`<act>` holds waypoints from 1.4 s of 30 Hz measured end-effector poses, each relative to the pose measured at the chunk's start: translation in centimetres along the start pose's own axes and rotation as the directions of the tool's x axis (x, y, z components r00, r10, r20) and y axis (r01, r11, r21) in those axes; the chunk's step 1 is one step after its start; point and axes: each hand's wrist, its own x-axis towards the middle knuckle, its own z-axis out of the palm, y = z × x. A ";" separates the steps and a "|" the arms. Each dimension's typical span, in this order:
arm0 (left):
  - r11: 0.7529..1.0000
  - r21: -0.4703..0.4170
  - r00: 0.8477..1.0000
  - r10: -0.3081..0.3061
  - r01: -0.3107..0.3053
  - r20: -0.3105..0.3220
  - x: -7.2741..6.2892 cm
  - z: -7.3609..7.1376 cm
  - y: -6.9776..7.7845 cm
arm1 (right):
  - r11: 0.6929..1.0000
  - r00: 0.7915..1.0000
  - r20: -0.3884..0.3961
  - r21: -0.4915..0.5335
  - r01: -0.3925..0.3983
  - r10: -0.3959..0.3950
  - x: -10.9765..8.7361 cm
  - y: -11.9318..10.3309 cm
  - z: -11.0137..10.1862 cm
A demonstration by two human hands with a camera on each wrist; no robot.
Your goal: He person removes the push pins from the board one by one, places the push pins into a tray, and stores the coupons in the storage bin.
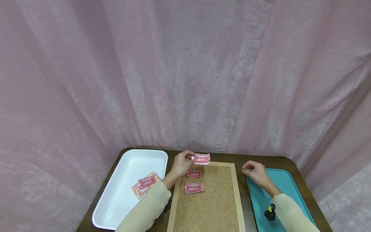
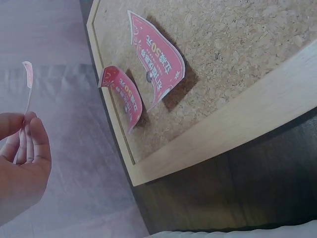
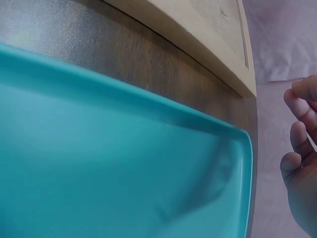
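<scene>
My left hand pinches a red-and-white paper coupon by its left edge, above the far edge of a wood-framed cork board. Two similar coupons are fixed to the cork, one nearer and one farther. A small round pin head shows on the nearer one. My right hand hovers over the far left corner of a teal tray, thumb and index fingertips together. In the right wrist view a thin line runs beside those fingertips; whether they hold something small is unclear.
A white tray stands left of the board, with several red and yellow coupons in it. All stand on a dark wooden table. A pink curtain hangs behind the table.
</scene>
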 end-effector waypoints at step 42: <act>0.998 -0.063 0.999 -0.029 0.026 -0.038 -1.4 -3.1 -2.1 | 0.999 0.995 -0.090 -0.010 -0.052 0.050 -3.4 2.4 -4.1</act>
